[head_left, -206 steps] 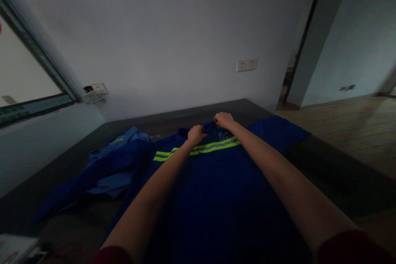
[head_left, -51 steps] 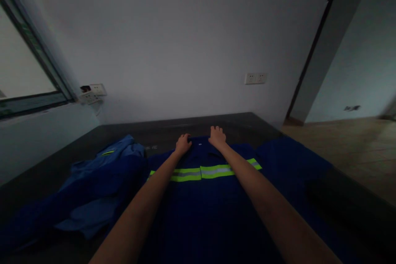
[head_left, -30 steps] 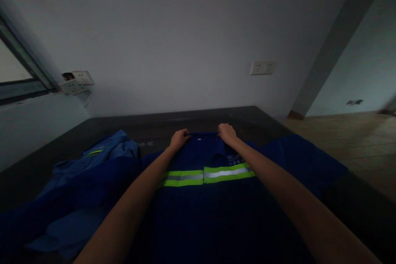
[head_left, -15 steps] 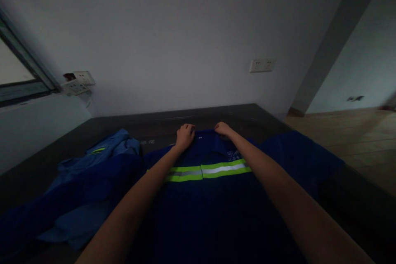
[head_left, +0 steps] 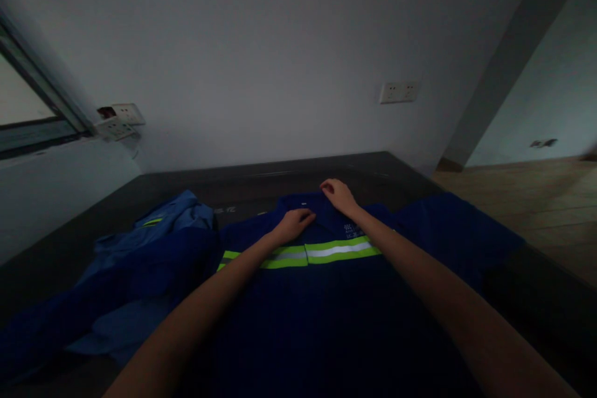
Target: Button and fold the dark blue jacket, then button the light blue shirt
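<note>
A dark blue work shirt point(head_left: 336, 317) with a yellow-and-silver reflective band point(head_left: 326, 252) lies spread flat in front of me on a dark table point(head_left: 261, 177). My left hand point(head_left: 293, 225) rests on the cloth just below the collar, fingers stretched toward the placket. My right hand point(head_left: 338, 194) sits on the right side of the collar point(head_left: 298, 202), fingers curled and pressing or pinching the fabric.
A second, lighter blue garment point(head_left: 140, 261) lies crumpled to the left of the shirt. Wall sockets point(head_left: 398, 92) sit on the white wall behind the table, and more sockets point(head_left: 119, 121) are mounted beside the window at the left. Wooden floor point(head_left: 536, 199) opens to the right.
My left hand has slid from the collar's left end down and inward onto the chest above the band. My right hand stays at the collar's right side.
</note>
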### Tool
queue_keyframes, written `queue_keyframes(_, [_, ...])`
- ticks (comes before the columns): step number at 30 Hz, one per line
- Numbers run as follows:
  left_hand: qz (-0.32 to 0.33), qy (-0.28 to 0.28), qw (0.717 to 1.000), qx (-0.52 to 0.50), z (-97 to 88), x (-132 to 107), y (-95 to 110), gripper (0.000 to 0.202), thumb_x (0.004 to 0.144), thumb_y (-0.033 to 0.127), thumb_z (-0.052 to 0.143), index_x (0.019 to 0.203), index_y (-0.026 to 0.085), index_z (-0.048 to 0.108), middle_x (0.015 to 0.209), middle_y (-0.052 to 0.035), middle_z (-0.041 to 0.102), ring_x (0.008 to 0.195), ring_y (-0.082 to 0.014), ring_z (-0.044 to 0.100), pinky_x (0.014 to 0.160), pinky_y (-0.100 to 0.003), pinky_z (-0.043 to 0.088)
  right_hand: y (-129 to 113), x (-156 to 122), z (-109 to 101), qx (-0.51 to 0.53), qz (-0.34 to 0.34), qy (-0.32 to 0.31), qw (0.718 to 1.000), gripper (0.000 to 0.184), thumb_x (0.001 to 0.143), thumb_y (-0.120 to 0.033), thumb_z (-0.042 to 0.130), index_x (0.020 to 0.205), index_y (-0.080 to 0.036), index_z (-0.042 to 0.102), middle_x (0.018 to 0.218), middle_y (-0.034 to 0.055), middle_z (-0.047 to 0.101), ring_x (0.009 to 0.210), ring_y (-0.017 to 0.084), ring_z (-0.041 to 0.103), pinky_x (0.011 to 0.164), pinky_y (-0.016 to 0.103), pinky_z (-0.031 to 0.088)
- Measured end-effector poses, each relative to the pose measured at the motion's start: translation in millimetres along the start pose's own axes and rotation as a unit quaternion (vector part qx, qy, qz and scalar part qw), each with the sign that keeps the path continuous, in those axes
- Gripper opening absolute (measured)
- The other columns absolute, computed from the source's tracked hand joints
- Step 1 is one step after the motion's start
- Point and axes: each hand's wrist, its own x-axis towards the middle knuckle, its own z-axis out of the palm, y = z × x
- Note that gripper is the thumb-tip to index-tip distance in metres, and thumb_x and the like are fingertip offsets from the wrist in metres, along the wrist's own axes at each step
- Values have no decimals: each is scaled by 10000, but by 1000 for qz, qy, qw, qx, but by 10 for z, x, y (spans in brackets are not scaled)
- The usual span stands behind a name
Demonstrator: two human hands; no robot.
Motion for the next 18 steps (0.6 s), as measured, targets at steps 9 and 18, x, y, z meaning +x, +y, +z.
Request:
queue_keyframes(9, [-34,36,998,42,95,44,171,289,849,436,539,899,184,671,810,-43,687,719,-171,621,649,-259,449,64,-263,59,-97,-201,-106,969,356,752,-8,480,961,-180,711,1060,75,656,1119,212,450,980,350,359])
queue_keyframes(18, [-4,37,999,23,-77,-37,29,252,911,258,409,956,177,644,886,-43,690,799,-165,638,748,-266,481,105,-279,93,-91,-177,-117,973,345,775,-49,507,1033,-191,687,1109,80,650,1143,223,460,978,384,355])
